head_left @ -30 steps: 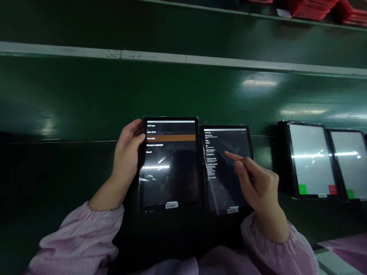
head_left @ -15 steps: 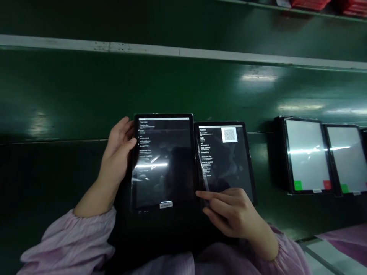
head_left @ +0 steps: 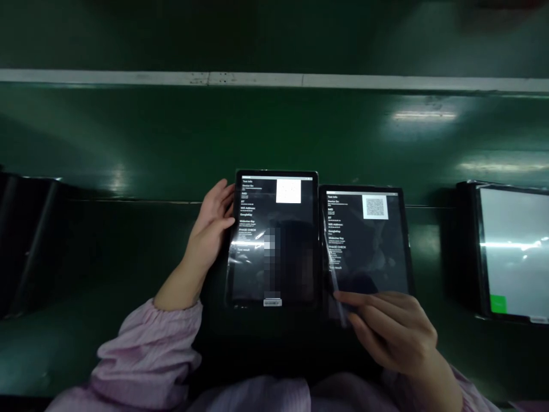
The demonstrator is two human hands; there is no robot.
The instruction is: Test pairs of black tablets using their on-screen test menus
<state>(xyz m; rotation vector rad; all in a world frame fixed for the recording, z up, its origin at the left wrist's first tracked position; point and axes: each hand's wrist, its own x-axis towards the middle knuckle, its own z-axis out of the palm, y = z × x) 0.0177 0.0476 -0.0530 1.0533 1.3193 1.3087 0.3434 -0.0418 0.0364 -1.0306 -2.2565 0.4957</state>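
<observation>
Two tablets lie side by side in front of me, their dark screens lit with white text. The left tablet (head_left: 295, 257) shows a white code square at its upper right and a small label at its bottom edge. My left hand (head_left: 209, 226) grips its left side, thumb on the bezel and fingers at the edge. Over the lower part of the right tablet (head_left: 373, 257) hovers my right hand (head_left: 394, 326), index finger stretched out and thumb apart. Whether it touches the glass I cannot tell. A thin pale streak, film or glare, runs beside the fingertip. The right tablet shows a QR code.
Another tablet (head_left: 514, 246) with a white screen and a green square lies at the right, apparently on a dark stack. Dark stacked items (head_left: 30, 246) stand at the left edge. A pale strip (head_left: 257, 79) crosses the green work surface (head_left: 206, 131) at the back.
A code square has appeared on the left tablet's screen. My right hand has moved right, away from that tablet's lower corner. The view has turned left, bringing the left dark stack into sight.
</observation>
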